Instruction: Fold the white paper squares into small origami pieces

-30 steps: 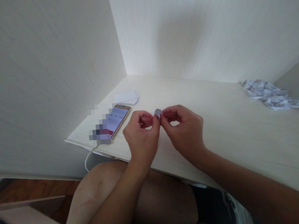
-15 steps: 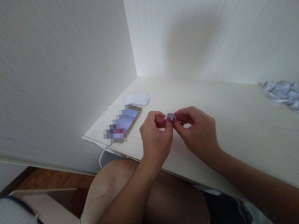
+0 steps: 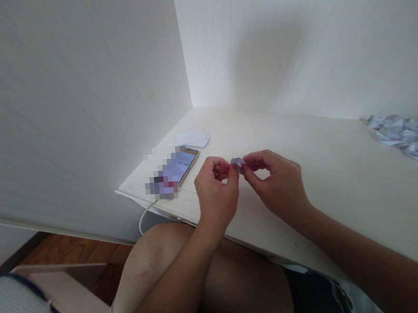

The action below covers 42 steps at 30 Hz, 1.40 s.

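A small folded piece of white paper [image 3: 238,164] is pinched between my two hands, just above the pale desk [image 3: 325,177]. My left hand [image 3: 218,187] grips its left side between thumb and fingers. On the other side, my right hand [image 3: 277,178] holds the paper with thumb and forefinger. The fingertips hide part of its edges, so its exact folded shape is hard to make out. A phone [image 3: 181,170] with its screen lit lies left of my left hand. Behind the phone sits a small stack of white paper pieces [image 3: 193,138].
A heap of folded white papers [image 3: 408,135] lies at the desk's far right. White panels [image 3: 118,86] rise at the left and back. A white cable [image 3: 142,221] runs from the phone over the front edge. My knee [image 3: 158,250] is below the desk edge.
My thumbs have moved slightly apart, and more of the folded paper shows between them. Both hands keep hold of it. The phone and the paper stacks have stayed in place.
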Tool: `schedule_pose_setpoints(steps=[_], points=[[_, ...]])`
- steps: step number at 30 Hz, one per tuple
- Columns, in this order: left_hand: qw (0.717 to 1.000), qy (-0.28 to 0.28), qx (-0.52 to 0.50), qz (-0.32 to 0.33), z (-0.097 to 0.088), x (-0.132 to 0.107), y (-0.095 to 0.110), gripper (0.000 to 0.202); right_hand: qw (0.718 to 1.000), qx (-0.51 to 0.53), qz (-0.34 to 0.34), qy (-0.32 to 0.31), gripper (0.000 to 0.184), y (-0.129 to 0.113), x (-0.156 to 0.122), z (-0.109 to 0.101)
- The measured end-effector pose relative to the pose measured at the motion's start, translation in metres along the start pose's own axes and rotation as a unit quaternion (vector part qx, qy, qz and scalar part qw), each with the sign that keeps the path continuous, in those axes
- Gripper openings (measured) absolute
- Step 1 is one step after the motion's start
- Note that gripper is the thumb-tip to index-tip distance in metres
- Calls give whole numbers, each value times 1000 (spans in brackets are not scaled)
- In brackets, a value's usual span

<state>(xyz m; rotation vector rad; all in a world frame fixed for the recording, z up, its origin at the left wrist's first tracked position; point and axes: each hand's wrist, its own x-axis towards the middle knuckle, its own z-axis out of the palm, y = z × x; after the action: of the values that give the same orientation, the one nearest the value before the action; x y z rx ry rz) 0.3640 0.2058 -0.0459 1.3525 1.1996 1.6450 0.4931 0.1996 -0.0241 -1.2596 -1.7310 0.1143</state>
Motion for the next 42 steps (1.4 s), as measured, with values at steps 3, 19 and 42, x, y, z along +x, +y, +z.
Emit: schedule_pose_setpoints(steps=[3, 19, 42], points=[[1000, -1, 13, 0, 0, 0, 1, 19, 1000, -3, 9, -3, 6, 0, 1, -1], [998, 29, -51, -39, 3, -3, 3, 21, 1000, -18, -16, 2, 5, -5, -1, 0], [928, -286, 176, 160, -46, 17, 2, 24, 905, 269, 220, -244, 7, 20, 21, -17]])
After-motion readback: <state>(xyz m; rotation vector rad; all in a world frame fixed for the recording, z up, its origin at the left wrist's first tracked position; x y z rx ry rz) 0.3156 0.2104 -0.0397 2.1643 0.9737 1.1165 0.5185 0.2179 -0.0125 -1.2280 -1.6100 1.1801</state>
